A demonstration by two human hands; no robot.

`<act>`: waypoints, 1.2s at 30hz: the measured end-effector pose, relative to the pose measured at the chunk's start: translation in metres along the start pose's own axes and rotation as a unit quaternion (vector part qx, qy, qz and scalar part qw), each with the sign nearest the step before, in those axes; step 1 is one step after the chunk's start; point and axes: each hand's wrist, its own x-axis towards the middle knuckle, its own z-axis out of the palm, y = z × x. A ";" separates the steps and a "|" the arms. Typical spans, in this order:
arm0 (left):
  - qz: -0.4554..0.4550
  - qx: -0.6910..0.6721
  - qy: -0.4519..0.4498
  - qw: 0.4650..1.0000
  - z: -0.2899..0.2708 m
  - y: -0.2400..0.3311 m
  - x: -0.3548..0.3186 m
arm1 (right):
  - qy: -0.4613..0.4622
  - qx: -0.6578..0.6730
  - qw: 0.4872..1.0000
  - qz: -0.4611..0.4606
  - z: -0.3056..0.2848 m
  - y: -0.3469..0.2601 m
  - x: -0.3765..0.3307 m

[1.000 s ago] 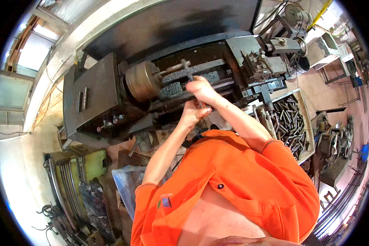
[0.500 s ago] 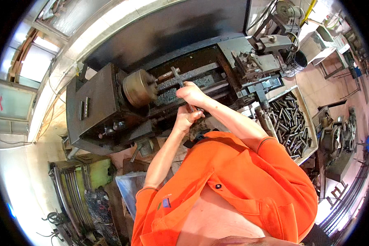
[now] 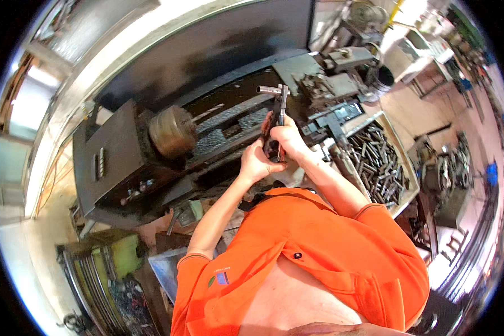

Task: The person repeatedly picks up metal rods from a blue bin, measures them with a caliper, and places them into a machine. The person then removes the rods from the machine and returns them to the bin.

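My left hand (image 3: 257,162) is closed round the near end of a long dark tongs-like tool (image 3: 282,109). Higher up on the same tool, my right hand (image 3: 288,137) is wrapped round it. At the tool's far end a short bright metal cylinder (image 3: 267,89) sticks out to the left. The jaws' grip on the cylinder is too small to make out fully. Both hands are in front of the lathe (image 3: 115,168), to the right of its round chuck (image 3: 172,131). The cylinder is well apart from the chuck.
A wooden crate (image 3: 401,150) of loose metal rods (image 3: 375,162) stands to the right. Beyond my hands is the lathe's tool carriage (image 3: 319,84). A dark splash panel (image 3: 218,50) runs along the back. A bucket (image 3: 379,81) stands at the far right; greenish machinery (image 3: 120,255) is lower left.
Both hands have drawn the tool right, away from the chuck. The metal cylinder, at the chuck before, now moves with the tool's end. My view has shifted slightly.
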 end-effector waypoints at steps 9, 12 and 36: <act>0.171 0.171 0.019 0.970 0.078 0.032 -0.027 | 0.160 -0.023 0.978 -0.128 -0.070 -0.005 -0.097; 0.179 0.171 -0.090 0.965 0.104 0.041 -0.037 | 0.158 0.039 0.974 -0.156 -0.097 -0.010 -0.141; -0.291 0.099 0.114 0.945 0.090 -0.056 -0.252 | 0.070 0.155 0.938 0.303 -0.330 0.047 -0.216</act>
